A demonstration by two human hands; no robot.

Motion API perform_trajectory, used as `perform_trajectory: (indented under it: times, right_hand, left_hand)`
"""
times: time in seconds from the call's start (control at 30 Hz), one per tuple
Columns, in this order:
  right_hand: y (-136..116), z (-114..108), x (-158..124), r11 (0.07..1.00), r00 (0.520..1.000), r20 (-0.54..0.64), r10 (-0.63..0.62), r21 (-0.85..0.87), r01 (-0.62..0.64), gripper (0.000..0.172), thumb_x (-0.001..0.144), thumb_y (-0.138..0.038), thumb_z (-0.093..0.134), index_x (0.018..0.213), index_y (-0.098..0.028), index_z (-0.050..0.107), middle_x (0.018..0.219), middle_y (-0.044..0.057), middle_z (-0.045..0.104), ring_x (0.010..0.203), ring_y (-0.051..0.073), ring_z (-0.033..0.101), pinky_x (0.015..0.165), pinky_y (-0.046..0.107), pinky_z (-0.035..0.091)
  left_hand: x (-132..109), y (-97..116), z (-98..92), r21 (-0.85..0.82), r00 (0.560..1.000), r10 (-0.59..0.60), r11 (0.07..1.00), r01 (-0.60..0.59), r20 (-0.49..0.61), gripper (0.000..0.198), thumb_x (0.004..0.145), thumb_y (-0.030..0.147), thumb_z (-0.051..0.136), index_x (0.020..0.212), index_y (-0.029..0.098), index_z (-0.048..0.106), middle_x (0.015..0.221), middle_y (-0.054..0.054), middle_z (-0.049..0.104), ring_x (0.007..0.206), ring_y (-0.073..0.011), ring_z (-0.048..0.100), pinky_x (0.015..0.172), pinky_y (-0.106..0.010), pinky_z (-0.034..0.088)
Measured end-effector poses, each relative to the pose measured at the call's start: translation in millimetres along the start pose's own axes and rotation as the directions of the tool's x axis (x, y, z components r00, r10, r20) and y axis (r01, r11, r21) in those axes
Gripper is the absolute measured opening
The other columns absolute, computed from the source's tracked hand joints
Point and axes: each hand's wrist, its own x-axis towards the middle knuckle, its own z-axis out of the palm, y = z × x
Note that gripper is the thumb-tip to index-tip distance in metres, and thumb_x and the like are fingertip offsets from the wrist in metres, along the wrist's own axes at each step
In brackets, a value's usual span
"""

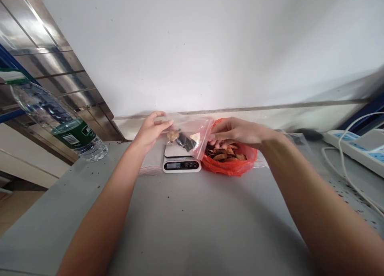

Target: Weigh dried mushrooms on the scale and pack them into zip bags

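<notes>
A clear zip bag with a few dark and tan dried pieces in it hangs tilted above the white digital scale. My left hand pinches the bag's left end between thumb and fingers. At the bag's red-edged opening is my right hand, its fingers closed on that edge. Below my right hand, a red plastic bag stands open, full of brown dried slices. The scale's display is lit, and the zip bag covers part of its plate.
A water bottle with a green label stands at the left. Flat plastic bags lie left of the scale. At the right are a power strip, white cables and dark crumbs. A white wall rises behind.
</notes>
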Motion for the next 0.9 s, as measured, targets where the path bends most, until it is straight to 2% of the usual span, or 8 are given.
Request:
perform_trajectory:
  times: [0.2,0.33,0.4,0.47,0.53,0.6,0.7,0.9]
  right_hand:
    - [5.0,14.4,8.4,0.997,0.997,-0.074,0.021,0.072,-0.016,0.039,0.068,-0.045,0.088,0.056,-0.021,0.060,0.064,0.001,0.058,0.060,0.013,0.052,0.051,0.028,0.036]
    - [6.0,14.3,9.1,0.998,0.999,-0.035,0.013,0.060,-0.011,0.038,0.069,-0.045,0.087,0.057,-0.021,0.061,0.059,-0.001,0.050,0.055,0.011,0.045,0.048,0.028,0.030]
    - [6.1,14.4,9.6,0.999,1.000,0.006,0.005,0.047,-0.006,0.038,0.068,-0.045,0.087,0.056,-0.021,0.060,0.056,-0.004,0.044,0.052,0.010,0.038,0.047,0.029,0.027]
    - [7.2,16.0,11.8,0.999,0.999,0.025,-0.028,0.023,0.028,0.043,0.068,-0.046,0.087,0.051,-0.023,0.054,0.053,-0.005,0.038,0.051,0.010,0.033,0.048,0.030,0.026]
    - [9.6,18.8,15.9,0.998,0.998,0.021,-0.063,0.000,0.063,0.050,0.068,-0.049,0.087,0.048,-0.024,0.049,0.053,-0.006,0.036,0.052,0.010,0.031,0.050,0.031,0.026]
    - [12.5,22.0,20.8,0.997,0.997,-0.004,-0.078,-0.001,0.078,0.051,0.065,-0.054,0.088,0.050,-0.024,0.050,0.054,-0.006,0.039,0.053,0.010,0.034,0.053,0.031,0.028]
    - [15.4,26.3,26.4,0.993,0.994,-0.021,-0.110,0.048,0.111,0.051,0.060,-0.061,0.089,0.056,-0.021,0.058,0.057,-0.005,0.047,0.058,0.011,0.039,0.057,0.031,0.030]
    - [12.6,33.2,27.5,0.982,0.989,-0.052,-0.136,0.124,0.142,0.055,0.055,-0.066,0.090,0.061,-0.020,0.061,0.059,-0.007,0.044,0.059,0.011,0.037,0.059,0.031,0.025]
  left_hand:
    - [-2.6,0.6,-3.3,0.126,0.999,-0.036,0.991,0.036,-0.003,0.032,0.083,0.010,0.076,0.109,0.022,0.061,0.073,0.002,0.070,0.088,-0.0209,0.079,0.080,-0.031,0.059]
    - [-3.6,0.8,-6.7,0.242,0.998,-0.038,0.970,0.026,0.043,0.037,0.084,0.016,0.075,0.118,0.023,0.060,0.078,0.001,0.070,0.090,-0.0224,0.078,0.082,-0.034,0.060]
    - [-5.1,0.5,-7.3,0.419,0.999,0.018,0.907,-0.030,0.033,0.046,0.082,0.020,0.077,0.124,0.025,0.060,0.087,0.000,0.072,0.094,-0.0241,0.076,0.086,-0.036,0.058]
    - [-8.0,0.9,-5.5,0.601,0.986,0.166,0.786,-0.145,0.021,0.042,0.080,0.023,0.078,0.120,0.024,0.063,0.101,-0.004,0.073,0.099,-0.0254,0.072,0.089,-0.038,0.056]
    - [-12.4,3.0,-1.2,0.670,0.964,0.236,0.698,-0.254,0.120,0.024,0.082,0.030,0.076,0.102,0.022,0.067,0.101,-0.006,0.072,0.093,-0.0247,0.070,0.083,-0.035,0.054]
    - [-17.8,6.5,4.5,0.620,0.930,0.133,0.711,-0.331,0.344,0.022,0.084,0.041,0.074,0.085,0.021,0.067,0.087,-0.005,0.072,0.080,-0.0222,0.067,0.072,-0.032,0.051]
    - [-25.3,12.2,12.0,0.525,0.800,-0.017,0.763,-0.378,0.600,0.033,0.083,0.051,0.074,0.074,0.020,0.069,0.074,-0.003,0.071,0.068,-0.0187,0.062,0.063,-0.029,0.044]
    - [-28.4,18.1,11.2,0.501,0.754,-0.009,0.753,-0.427,0.656,0.030,0.087,0.045,0.064,0.072,0.021,0.073,0.069,0.000,0.066,0.062,-0.0152,0.052,0.059,-0.028,0.037]
